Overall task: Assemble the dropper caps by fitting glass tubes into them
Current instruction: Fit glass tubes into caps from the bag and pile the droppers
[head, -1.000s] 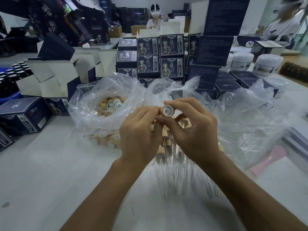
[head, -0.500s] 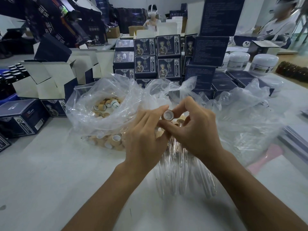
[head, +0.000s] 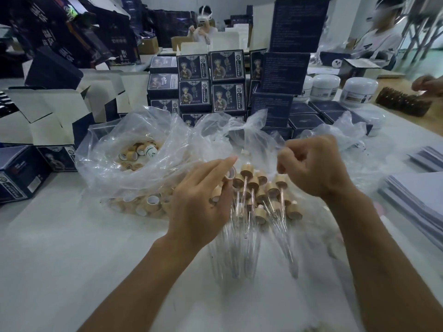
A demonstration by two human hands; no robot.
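My left hand (head: 201, 204) reaches over a pile of assembled droppers (head: 261, 195), wooden caps with thin glass tubes pointing toward me. Its fingers are nearly straight, and a dropper cap (head: 231, 174) with a white inside sits at their tips, held from below where the thumb is hidden. My right hand (head: 311, 168) hovers above the pile's right side with its fingers curled; nothing shows in it. Loose caps (head: 139, 154) fill an open clear plastic bag (head: 115, 164) at the left. Clear glass tubes (head: 235, 250) lie bagged in front of the pile.
Dark blue cartons (head: 208, 85) are stacked behind the bags, with open white-lined boxes (head: 48, 111) at the left. White jars (head: 358, 91) stand at the back right. Paper stacks (head: 422, 200) lie at the right edge. Another person's hand (head: 429, 86) reaches toward a brown bottle tray (head: 402, 104).
Both hands held one cap together in front of me. They have parted: the left went down onto the dropper pile with the cap, the right moved right and curled up.
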